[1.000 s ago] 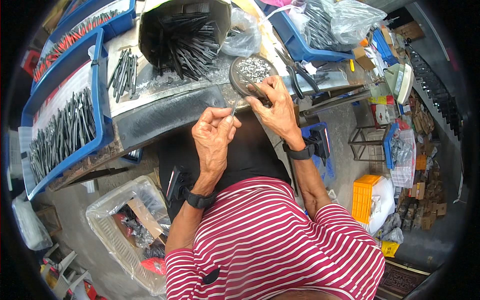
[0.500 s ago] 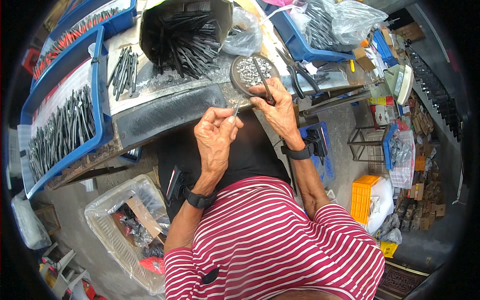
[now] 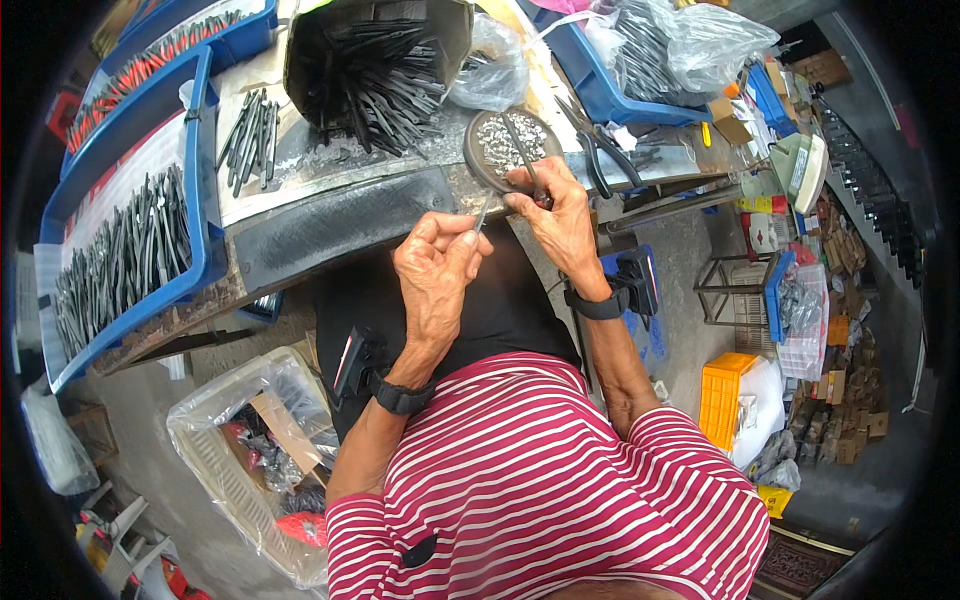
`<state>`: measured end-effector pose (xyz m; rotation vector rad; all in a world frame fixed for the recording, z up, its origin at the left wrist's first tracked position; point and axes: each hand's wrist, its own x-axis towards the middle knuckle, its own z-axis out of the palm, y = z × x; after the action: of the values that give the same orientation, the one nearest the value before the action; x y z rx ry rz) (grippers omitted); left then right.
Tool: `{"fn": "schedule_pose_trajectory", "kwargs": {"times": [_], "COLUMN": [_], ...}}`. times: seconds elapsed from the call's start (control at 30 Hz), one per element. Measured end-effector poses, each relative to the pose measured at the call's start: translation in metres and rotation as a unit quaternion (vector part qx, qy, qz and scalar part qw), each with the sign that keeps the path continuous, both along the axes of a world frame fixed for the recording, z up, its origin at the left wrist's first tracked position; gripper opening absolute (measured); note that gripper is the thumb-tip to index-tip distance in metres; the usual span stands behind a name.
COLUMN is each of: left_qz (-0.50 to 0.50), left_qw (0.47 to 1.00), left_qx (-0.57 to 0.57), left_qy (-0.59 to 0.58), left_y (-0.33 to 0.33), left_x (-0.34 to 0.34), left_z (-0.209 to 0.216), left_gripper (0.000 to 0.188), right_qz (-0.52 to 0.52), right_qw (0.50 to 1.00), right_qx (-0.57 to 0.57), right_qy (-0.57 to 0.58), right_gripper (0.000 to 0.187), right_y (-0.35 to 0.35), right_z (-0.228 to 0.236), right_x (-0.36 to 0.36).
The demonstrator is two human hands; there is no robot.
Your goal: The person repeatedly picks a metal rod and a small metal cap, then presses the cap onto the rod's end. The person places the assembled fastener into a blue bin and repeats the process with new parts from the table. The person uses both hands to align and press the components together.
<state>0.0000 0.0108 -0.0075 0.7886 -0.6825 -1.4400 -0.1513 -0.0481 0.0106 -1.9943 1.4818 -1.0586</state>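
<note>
Looking light, stiff and perhaps slippery, the strip (image 3: 483, 213) pinched in the left hand (image 3: 437, 262) and the rod (image 3: 521, 149) gripped in the right hand (image 3: 558, 218), extending over the dish (image 3: 473, 160), seem best held near their lower ends.

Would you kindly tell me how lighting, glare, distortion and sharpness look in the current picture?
Head view: black fisheye rim, workbench edge bowed; head view: bright glints on the clear plastic bag, deep shadow inside the open container; head view: thin piece in the left hand too small to make out clearly.
</note>
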Motion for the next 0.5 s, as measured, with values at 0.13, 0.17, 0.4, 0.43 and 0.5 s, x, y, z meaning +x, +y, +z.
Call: {"fn": "schedule_pose_trajectory", "kwargs": {"times": [0.13, 0.17, 0.4, 0.43, 0.5], "left_qz": [-0.002, -0.002, -0.003, -0.002, -0.003], "left_qw": [1.000, 1.000, 1.000, 1.000, 1.000], "left_qx": [0.007, 0.008, 0.009, 0.004, -0.001], "left_qy": [-0.003, -0.002, -0.006, -0.006, -0.007], "left_y": [-0.0006, -0.0003, -0.0005, -0.0003, 0.0002], "left_x": [0.0004, 0.0005, 0.0013, 0.0017, 0.0023], "left_z": [-0.0010, -0.0011, -0.0011, -0.0008, 0.0002], "left_gripper": [0.011, 0.011, 0.012, 0.012, 0.012], "right_qz": [-0.014, -0.013, -0.013, -0.013, -0.015], "right_qw": [0.999, 0.999, 0.991, 0.991, 0.993], "right_qx": [-0.039, -0.044, -0.096, -0.096, -0.087], "right_qy": [0.001, 0.017, 0.093, 0.088, 0.078], "right_gripper": [0.024, 0.023, 0.020, 0.020, 0.018], "right_y": [0.0017, 0.0020, 0.0035, 0.0037, 0.0041], "right_z": [-0.0022, -0.0024, -0.0037, -0.0036, -0.0038], "right_x": [0.0003, -0.0002, -0.0007, -0.0002, 0.0006]}}
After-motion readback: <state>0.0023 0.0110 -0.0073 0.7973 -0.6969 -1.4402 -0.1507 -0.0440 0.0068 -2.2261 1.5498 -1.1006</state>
